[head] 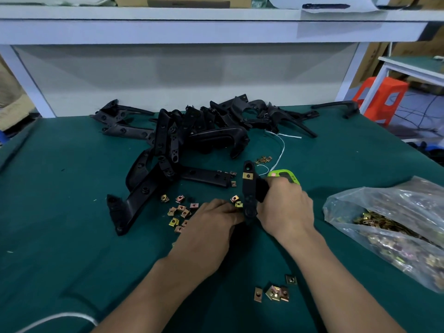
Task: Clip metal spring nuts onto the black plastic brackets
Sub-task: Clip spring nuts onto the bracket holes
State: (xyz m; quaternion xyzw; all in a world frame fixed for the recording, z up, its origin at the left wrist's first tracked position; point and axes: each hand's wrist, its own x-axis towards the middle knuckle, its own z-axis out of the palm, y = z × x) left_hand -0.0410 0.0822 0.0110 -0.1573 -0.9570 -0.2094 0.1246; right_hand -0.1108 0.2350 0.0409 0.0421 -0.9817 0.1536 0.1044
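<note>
My right hand (284, 207) grips a black plastic bracket (248, 188) and holds it upright on the green mat. One brass spring nut (247, 175) is clipped near the bracket's upper end. My left hand (217, 218) is at the bracket's lower end with its fingertips against it; what they pinch is hidden. Loose spring nuts (180, 211) lie scattered just left of my left hand, and a few more spring nuts (275, 290) lie between my forearms.
A heap of black brackets (192, 131) fills the middle of the green mat (60, 188). A clear bag of spring nuts (394, 231) lies at the right. A green device (286, 175) sits behind my right hand, with white string (281, 150) beyond it. A white shelf frame (192, 27) stands behind.
</note>
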